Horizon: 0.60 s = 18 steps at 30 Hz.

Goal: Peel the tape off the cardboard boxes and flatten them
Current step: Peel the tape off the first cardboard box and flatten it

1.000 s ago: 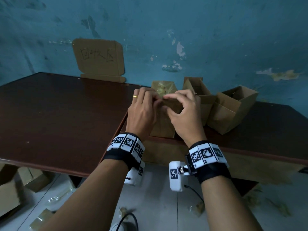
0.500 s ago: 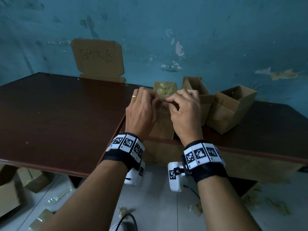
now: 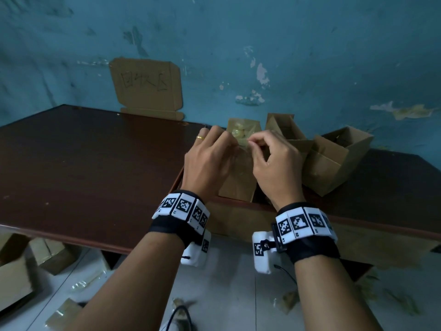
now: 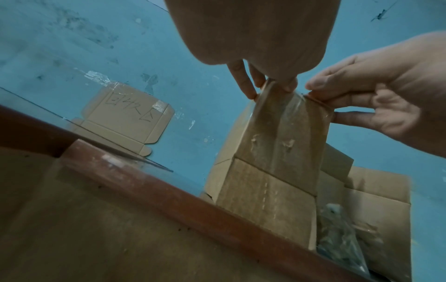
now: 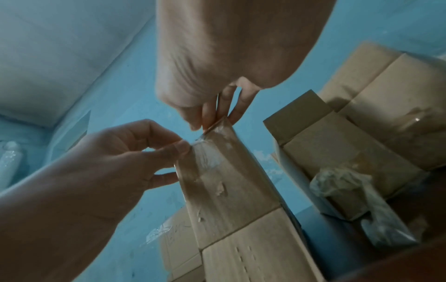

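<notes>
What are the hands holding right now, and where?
Both the left hand and right hand pinch the taped cardboard box at its top edge.

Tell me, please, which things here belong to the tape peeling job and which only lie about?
Belong to the job:
- box in hand, held by left hand and right hand
- clear tape on its flap
- open boxes waiting at the right

Only lying about:
- cardboard sign on the wall
- boxes on the floor
- brown table

Matt brown cardboard box [image 4: 270,200] under glossy clear plastic tape [image 4: 287,122]; polished dark wood worktop [image 3: 83,163]; rough, flaking painted wall [image 3: 286,44].
</notes>
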Each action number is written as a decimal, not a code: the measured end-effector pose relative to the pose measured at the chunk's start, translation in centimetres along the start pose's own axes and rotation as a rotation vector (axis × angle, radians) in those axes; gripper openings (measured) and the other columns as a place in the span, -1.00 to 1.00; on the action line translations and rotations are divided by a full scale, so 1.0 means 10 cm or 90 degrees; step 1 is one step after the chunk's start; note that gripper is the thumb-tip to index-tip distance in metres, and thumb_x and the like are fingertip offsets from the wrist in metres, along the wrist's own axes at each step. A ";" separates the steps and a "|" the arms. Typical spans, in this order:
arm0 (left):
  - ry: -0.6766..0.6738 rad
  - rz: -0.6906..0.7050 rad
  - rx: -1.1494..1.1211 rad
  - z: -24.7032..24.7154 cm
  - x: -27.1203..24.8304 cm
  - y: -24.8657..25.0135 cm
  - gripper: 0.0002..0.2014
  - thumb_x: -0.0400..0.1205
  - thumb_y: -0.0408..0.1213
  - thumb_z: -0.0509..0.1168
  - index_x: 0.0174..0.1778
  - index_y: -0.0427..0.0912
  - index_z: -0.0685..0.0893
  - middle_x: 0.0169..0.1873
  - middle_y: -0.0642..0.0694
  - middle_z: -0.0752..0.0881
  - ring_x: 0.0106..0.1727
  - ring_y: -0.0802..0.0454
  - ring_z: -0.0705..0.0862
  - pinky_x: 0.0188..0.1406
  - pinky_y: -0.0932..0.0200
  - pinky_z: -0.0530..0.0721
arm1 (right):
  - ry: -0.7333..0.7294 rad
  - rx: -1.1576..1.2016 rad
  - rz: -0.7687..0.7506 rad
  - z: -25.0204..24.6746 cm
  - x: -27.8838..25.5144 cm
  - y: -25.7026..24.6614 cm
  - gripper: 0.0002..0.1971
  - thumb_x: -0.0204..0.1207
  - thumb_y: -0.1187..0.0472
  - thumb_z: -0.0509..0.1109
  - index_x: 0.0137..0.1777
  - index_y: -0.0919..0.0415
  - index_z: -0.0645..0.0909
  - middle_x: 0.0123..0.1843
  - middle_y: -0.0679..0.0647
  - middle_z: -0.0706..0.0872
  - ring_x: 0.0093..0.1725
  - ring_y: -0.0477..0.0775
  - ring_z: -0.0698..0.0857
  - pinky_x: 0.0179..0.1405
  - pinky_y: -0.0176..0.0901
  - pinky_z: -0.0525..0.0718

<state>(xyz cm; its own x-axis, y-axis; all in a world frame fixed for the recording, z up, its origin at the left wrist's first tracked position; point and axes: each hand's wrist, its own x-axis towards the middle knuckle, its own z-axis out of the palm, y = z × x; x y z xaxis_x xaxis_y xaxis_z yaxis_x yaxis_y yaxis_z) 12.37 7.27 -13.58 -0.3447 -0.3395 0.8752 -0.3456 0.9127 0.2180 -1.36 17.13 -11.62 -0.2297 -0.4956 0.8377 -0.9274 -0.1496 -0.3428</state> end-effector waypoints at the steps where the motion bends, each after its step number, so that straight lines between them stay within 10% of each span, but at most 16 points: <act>1: 0.005 0.003 0.005 -0.01 0.01 0.00 -0.86 0.75 -0.23 0.28 0.00 -0.18 0.72 -0.05 -0.08 0.66 -0.02 -0.17 0.58 -0.32 -0.19 0.59 | -0.016 0.005 0.005 -0.01 -0.01 0.00 -0.92 0.64 0.31 0.53 0.09 0.19 0.77 0.02 -0.03 0.81 0.03 -0.02 0.77 0.01 0.04 0.79; 18: 0.020 -0.045 0.017 0.02 0.01 0.03 -0.82 0.81 -0.18 0.31 0.01 -0.23 0.65 -0.07 -0.11 0.70 -0.09 -0.14 0.67 -0.21 0.09 0.50 | 0.021 0.006 0.026 -0.01 0.03 0.05 -0.89 0.47 0.20 0.73 -0.07 0.16 0.88 -0.11 -0.08 0.85 -0.12 -0.15 0.77 -0.09 -0.23 0.73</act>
<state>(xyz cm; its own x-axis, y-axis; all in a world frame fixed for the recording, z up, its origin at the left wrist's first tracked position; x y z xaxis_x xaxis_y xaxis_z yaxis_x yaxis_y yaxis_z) 12.08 7.41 -13.49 -0.2911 -0.3948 0.8714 -0.3913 0.8803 0.2681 -1.93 17.00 -11.47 -0.2766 -0.4734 0.8363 -0.9141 -0.1388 -0.3809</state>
